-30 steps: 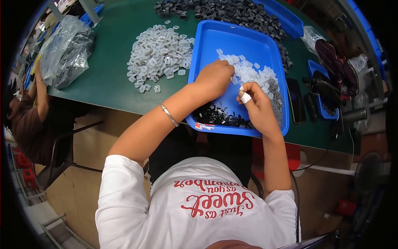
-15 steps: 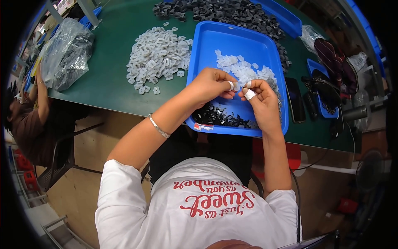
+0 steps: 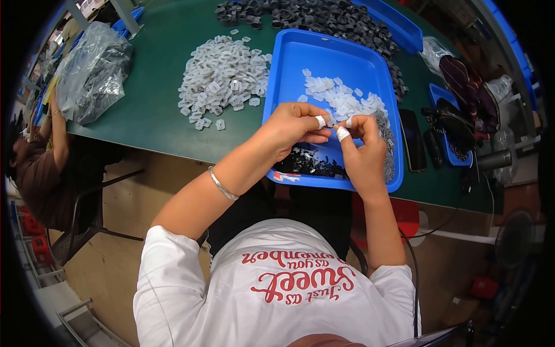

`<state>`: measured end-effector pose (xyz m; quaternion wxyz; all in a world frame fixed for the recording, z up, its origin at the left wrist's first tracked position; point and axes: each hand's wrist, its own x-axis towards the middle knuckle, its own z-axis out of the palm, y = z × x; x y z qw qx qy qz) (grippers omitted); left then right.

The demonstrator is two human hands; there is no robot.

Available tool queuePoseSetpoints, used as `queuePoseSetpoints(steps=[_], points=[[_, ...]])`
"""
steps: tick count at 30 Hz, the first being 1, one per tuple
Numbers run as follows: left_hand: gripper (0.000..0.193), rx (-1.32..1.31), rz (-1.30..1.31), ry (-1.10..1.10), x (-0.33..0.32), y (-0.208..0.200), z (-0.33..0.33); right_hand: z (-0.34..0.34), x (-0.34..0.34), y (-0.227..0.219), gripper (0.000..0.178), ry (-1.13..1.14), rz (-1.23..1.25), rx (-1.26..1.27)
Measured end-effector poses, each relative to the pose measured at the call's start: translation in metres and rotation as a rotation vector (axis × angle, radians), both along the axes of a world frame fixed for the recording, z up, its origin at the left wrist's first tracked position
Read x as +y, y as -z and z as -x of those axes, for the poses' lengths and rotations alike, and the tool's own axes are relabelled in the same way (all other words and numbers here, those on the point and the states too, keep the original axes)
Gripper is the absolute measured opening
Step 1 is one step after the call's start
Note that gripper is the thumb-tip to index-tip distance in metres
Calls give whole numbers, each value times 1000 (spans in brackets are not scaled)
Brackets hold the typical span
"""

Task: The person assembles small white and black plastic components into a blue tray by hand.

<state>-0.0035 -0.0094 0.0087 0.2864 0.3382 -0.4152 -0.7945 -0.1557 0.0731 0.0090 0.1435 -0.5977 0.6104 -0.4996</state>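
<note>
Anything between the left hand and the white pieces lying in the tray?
Nothing visible: the white pieces lie in the blue tray just beyond the left hand, with nothing across that gap. The right hand is off to its right.

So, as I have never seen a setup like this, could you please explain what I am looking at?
There is no machine here: these are a person's ungloved left hand and right hand, each partly wrapped in white tape. The view comes from a wide fisheye camera on the person's head, looking down, so straight edges bend.

On the dark green tabletop sits a shallow blue tray holding translucent white pieces and small black parts. Left of it is a heap of greyish-white pieces; beyond it, a pile of dark grey parts.

The two hands meet over the tray, their grip seemingly on one small pale piece, too small to make out clearly.
</note>
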Motion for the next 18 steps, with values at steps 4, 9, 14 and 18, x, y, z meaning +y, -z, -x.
queuePoseSetpoints(steps=[4,9,14,18], points=[[17,-11,18,-38,3,3,-1,-4,-1,-2,16,-12,3,5],[17,4,29,-38,6,7,1,-3,-4,2,16,-16,-44,-167],[15,-22,85,-54,9,4,2,4,-6,4,21,-66,-140,-309],[14,-22,177,-9,7,4,1,8,-9,7,29,-10,-99,-290]])
